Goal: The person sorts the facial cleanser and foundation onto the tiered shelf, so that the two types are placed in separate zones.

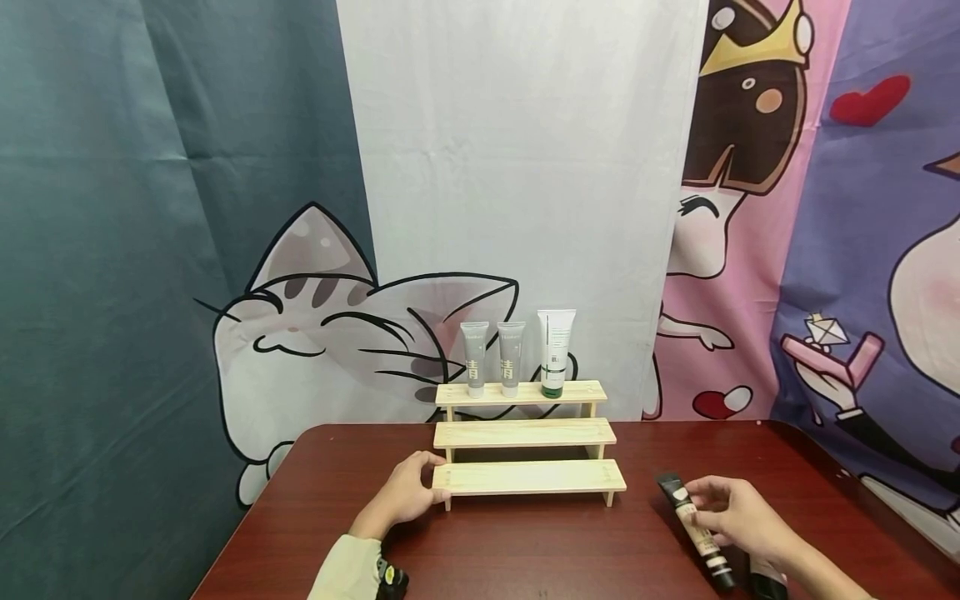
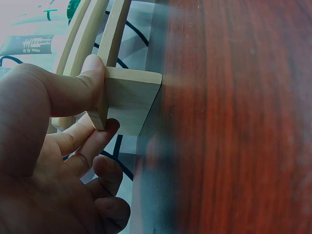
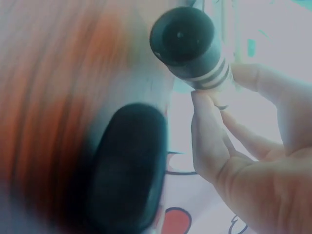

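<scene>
A three-tier wooden rack [image 1: 529,477] stands on the table. My left hand [image 1: 406,490] grips the left end of its lowest tier. In the left wrist view, the thumb [image 2: 92,68] lies on top of the board and fingertips touch it from below. On the right, my right hand [image 1: 738,510] pinches a slim black and beige squeeze tube [image 1: 695,527], tilted with its black cap [image 3: 183,36] toward the near side. Beneath the right wrist lies another item with a black end [image 1: 767,581], partly hidden by the forearm.
On the top tier stand two grey tubes [image 1: 475,358] and a white tube [image 1: 556,350] with a green cap, all upright. The reddish-brown table [image 1: 525,550] ends at a back edge against printed curtains [image 1: 517,167].
</scene>
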A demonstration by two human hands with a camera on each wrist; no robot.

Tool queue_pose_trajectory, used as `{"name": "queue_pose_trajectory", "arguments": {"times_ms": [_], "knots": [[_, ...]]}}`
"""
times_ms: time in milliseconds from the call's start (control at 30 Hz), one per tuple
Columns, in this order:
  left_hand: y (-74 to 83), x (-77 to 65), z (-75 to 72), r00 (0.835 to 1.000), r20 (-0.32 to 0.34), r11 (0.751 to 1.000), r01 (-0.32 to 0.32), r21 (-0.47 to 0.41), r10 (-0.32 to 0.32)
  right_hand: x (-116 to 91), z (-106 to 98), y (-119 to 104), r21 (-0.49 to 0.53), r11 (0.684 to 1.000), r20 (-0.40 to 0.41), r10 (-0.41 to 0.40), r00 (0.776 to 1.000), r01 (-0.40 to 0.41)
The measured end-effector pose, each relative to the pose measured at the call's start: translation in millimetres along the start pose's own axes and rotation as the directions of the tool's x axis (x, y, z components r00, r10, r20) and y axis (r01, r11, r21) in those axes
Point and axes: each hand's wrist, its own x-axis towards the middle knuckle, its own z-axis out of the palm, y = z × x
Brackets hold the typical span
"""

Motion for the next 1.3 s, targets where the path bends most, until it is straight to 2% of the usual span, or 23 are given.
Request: {"name": "queue_pose_trajectory", "arguments": {"times_ms": [233,600,833,1067,1300], "knots": [[-0.2,0.6,-0.4,1.000,-0.004,1.000,0.005,0.003,-0.005,2,6,-12,0.000,1.000,-0.133,-0.030,0.991,0.030],[1.3,0.1,-0.6,1.000,0.002,1.000,0.009,0.002,-0.009,5,20,-29,-0.018,0.997,-0.334,-0.078,0.939,0.076],[2.2,0.0,-0.6,1.000,0.006,1.000,0.019,0.002,-0.019,7,25,-38,-0.021,0.994,-0.403,-0.105,0.909,0.105],[2.4,-0.9,-1.0,1.000,0.010,1.000,0.017,0.002,-0.017,11,32,-46,-0.039,0.983,-0.459,-0.178,0.870,0.180],[2.5,-1.0,-1.1,1.000,0.005,1.000,0.017,0.005,-0.017,14,35,-53,-0.041,0.980,-0.510,-0.190,0.839,0.196]]}}
